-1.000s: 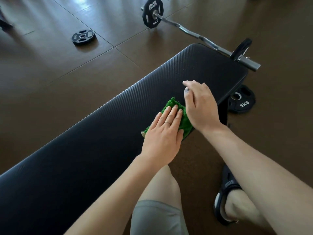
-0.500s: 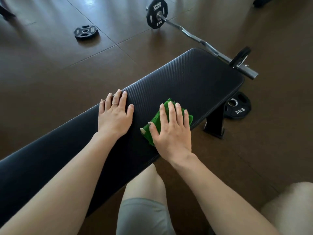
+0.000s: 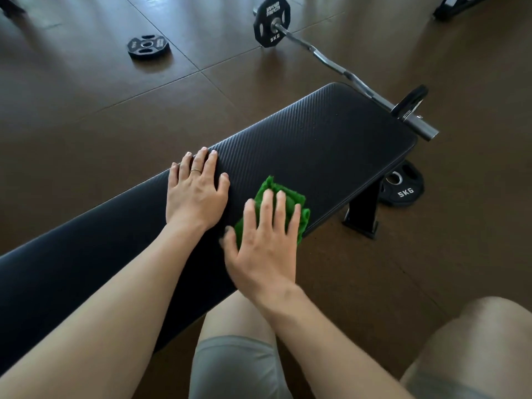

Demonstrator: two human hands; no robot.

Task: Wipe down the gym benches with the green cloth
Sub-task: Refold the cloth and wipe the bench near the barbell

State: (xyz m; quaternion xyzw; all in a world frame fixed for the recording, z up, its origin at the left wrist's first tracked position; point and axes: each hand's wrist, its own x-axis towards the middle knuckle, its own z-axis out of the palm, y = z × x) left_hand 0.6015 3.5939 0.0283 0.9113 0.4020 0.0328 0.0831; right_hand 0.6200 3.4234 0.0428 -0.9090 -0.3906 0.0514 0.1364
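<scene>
The green cloth [image 3: 290,201] lies bunched up under your right hand [image 3: 264,243], on the near edge of the bench [image 3: 316,145]; your fingers [image 3: 280,207] are straight and spread flat on top of it, so you press it down and do not squeeze it; the hand looks a bit blurry, so I think it is in the middle of a rub. Most of the cloth pokes out past your fingertips, on the far side of the hand.

The thing that matters next is which way the bench runs; it is long, and it goes from the end up past your fingertips and to the right, down to the other end far off to the left of your hand. The short bit beyond the cloth is close; the long bit is behind your left hand [image 3: 197,191].

That left hand lies flat and open on the bench, just beside the cloth, holding nothing; it leans there to steady you. Your right hand is the one on the cloth, so it should do the rubbing along the long way.

Past the far end of the bench lies a barbell [image 3: 331,63]; a weight plate [image 3: 403,190] sits on the floor by the bench leg [image 3: 364,211].
</scene>
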